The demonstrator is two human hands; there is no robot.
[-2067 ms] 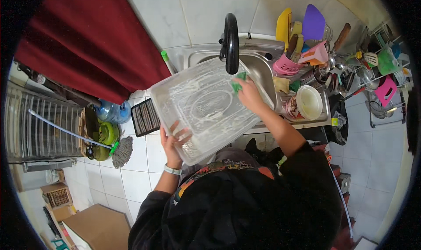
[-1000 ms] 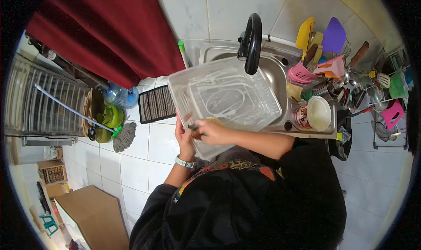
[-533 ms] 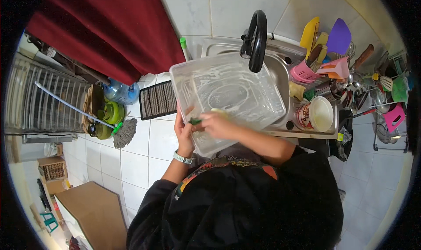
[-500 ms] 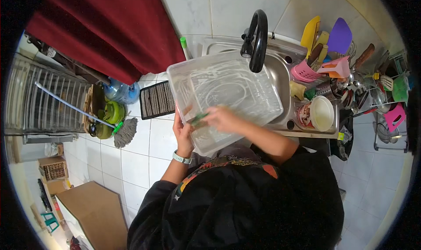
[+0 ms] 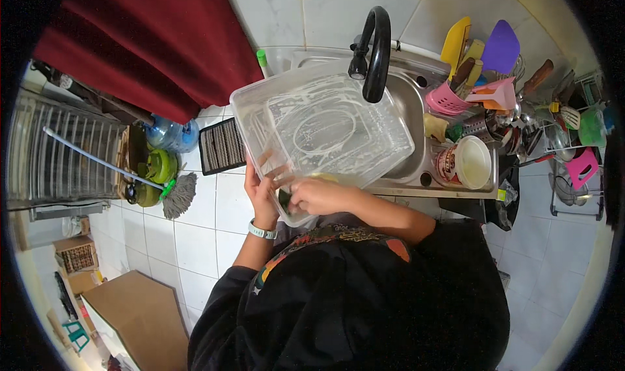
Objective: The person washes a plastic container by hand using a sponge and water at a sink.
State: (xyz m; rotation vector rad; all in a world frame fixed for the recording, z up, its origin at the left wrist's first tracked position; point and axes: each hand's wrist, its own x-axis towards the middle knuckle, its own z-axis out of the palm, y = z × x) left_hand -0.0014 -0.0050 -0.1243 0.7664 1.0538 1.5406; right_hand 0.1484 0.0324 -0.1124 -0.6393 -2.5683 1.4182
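A clear plastic container (image 5: 325,133) streaked with white suds is held tilted over the steel sink (image 5: 413,143), below the black faucet (image 5: 376,52). My left hand (image 5: 262,195) grips its lower-left side from outside, fingers showing through the plastic. My right hand (image 5: 312,196) is closed on a green sponge (image 5: 284,195), partly hidden by the fingers, inside the container's lower-left corner, beside my left hand.
At right are a white tub (image 5: 473,162), a pink utensil holder (image 5: 446,100) and a crowded rack (image 5: 573,130). At left are a red curtain (image 5: 143,39), dark mat (image 5: 220,146), mop (image 5: 179,195), water jug (image 5: 170,136) and cardboard box (image 5: 130,309).
My right hand moved from the container's upper right to its lower-left corner and most recently shifted slightly downward with the sponge. The container and my left hand shifted a little left.
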